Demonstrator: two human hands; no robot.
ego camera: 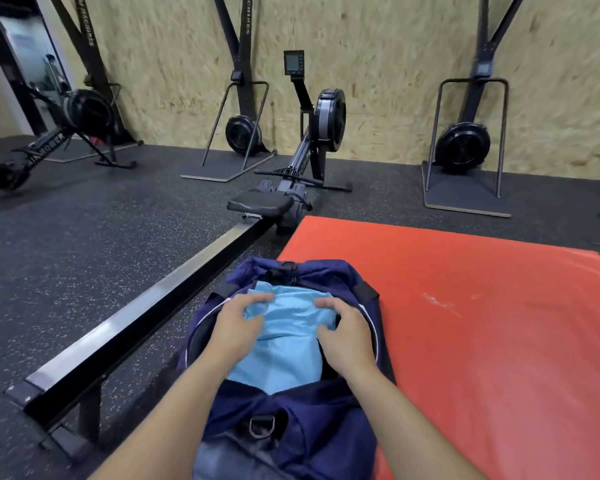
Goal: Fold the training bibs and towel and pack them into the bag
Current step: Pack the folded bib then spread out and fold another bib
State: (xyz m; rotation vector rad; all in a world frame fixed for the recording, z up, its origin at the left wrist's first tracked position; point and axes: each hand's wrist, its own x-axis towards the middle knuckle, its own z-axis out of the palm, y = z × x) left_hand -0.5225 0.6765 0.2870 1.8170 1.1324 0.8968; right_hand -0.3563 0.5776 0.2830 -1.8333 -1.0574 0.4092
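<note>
Both hands are down in the mouth of the bag, each one gripping the light blue mesh fabric. The left hand [238,318] has its fingers curled over the cloth's far left corner and pinches a bunched fold there; the right hand [343,323] curls its fingers and thumb round the right edge of the same piece. Between them the blue bib [284,337] lies folded into a rough rectangle, sitting inside the open top of the navy bag [309,427] and filling most of the opening. Whether other folded pieces or the towel lie beneath it cannot be told, since the blue cloth covers what is below.

The bag rests on the dark speckled floor [84,254], its right side overlapping the edge of a red mat [482,323]. No loose bibs or towel show on the mat or on the floor around it. Judging from that, the task looks near its end: this piece is being settled into place, and what seems left is to press it down and perhaps close the bag. A rowing machine's rail [146,306] runs just beside the bag on the left, with more machines along the wooden wall [378,64] beyond.
</note>
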